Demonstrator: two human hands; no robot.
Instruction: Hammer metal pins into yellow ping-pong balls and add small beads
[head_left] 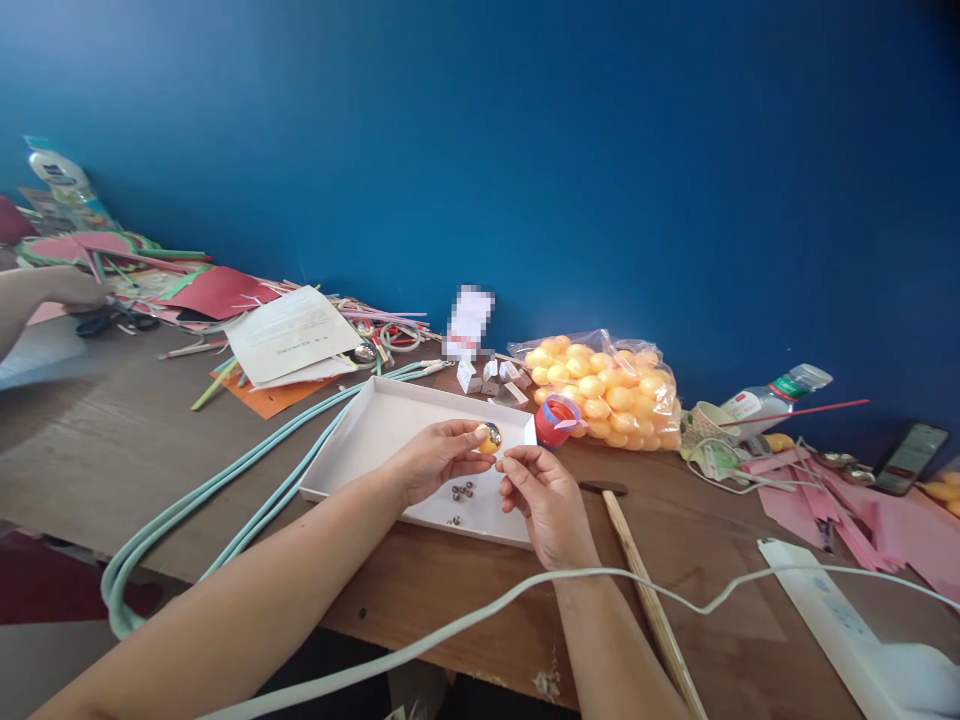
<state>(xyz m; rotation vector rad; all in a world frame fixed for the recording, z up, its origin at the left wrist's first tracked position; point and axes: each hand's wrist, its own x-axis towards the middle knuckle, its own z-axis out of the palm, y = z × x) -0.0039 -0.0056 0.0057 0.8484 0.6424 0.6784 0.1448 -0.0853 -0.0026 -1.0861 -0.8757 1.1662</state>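
My left hand (435, 462) is closed on a small round ball (490, 438), yellow below with a mirror-like silver top. It holds the ball above a shallow white box (390, 415). Just to the right, my right hand (541, 498) is pinched, its fingertips close to the ball's lower side. Whatever those fingers hold, if anything, is too small to make out. Several small shiny metal beads (463, 491) lie on the box floor below my hands.
Behind the box sit a clear bag of yellow-orange balls (607, 390) and a red cup (553, 420). Teal cords (247, 480) curve along the left. A wooden stick (645, 590), white cable (420, 645) and power strip (825, 620) lie right. Another person's hand (71, 288) is far left, near scissors (112, 318).
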